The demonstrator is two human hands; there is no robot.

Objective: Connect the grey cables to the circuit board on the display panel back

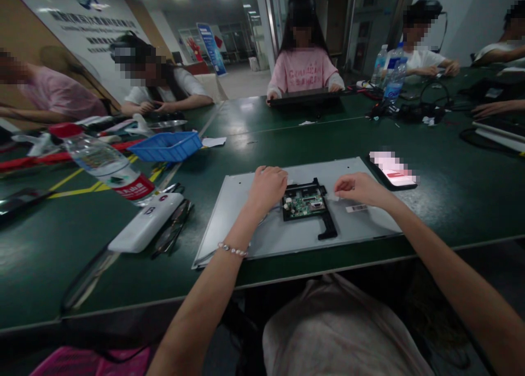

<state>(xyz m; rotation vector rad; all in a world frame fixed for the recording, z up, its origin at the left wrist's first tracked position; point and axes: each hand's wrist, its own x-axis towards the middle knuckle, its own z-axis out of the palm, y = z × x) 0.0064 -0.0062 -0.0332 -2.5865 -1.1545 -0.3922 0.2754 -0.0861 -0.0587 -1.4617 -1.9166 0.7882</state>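
A green circuit board (305, 204) sits in a black plastic frame with a hooked arm at its lower right. Beneath it lies a flat light-grey panel (233, 223). At the frame's upper left is my left hand (267, 189), fingers curled downward; whatever they grip is hidden behind the hand. To the right of the board, my right hand (361, 190) hovers over the panel with thumb and fingers pinched. A small pale scrap (334, 196) shows by those fingertips, too small to name. A white label (356, 208) is on the panel below my right hand.
Left of the panel are a white power bank (146, 223), glasses (174, 228), a water bottle (110, 165) and a blue tray (166, 146). A lit phone (392, 169) lies beyond the panel's right corner. Several people sit around the green table (451, 201).
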